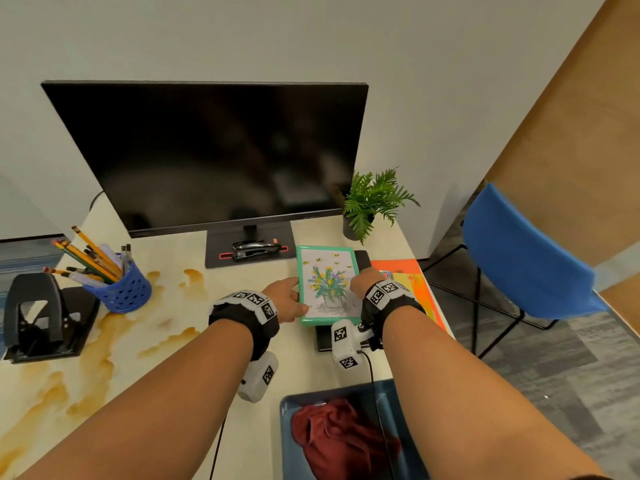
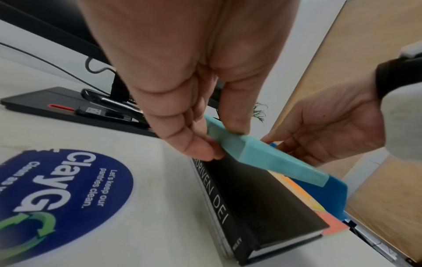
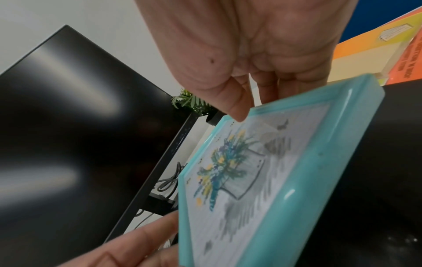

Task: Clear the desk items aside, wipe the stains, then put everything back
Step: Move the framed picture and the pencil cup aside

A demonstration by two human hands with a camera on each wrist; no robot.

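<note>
A teal picture frame (image 1: 327,285) with a flower drawing is held by both hands over a black book (image 1: 323,337) at the desk's right side. My left hand (image 1: 294,296) pinches its left edge, thumb on top and fingers below (image 2: 205,144). My right hand (image 1: 358,284) grips the right edge, its thumb (image 3: 237,112) at the rim. In the left wrist view the frame (image 2: 262,155) is tilted, its left edge raised off the book (image 2: 262,198). Brown stains (image 1: 104,341) spread over the desk's left half. A red cloth (image 1: 339,441) lies in a blue bin (image 1: 287,427) at the front.
A monitor (image 1: 214,154) stands at the back with a stapler (image 1: 256,249) on its base. At the left are a blue pencil cup (image 1: 121,289) and a hole punch (image 1: 38,317). A potted plant (image 1: 374,202) and orange books (image 1: 412,282) sit right. A blue chair (image 1: 519,258) stands beyond the desk edge.
</note>
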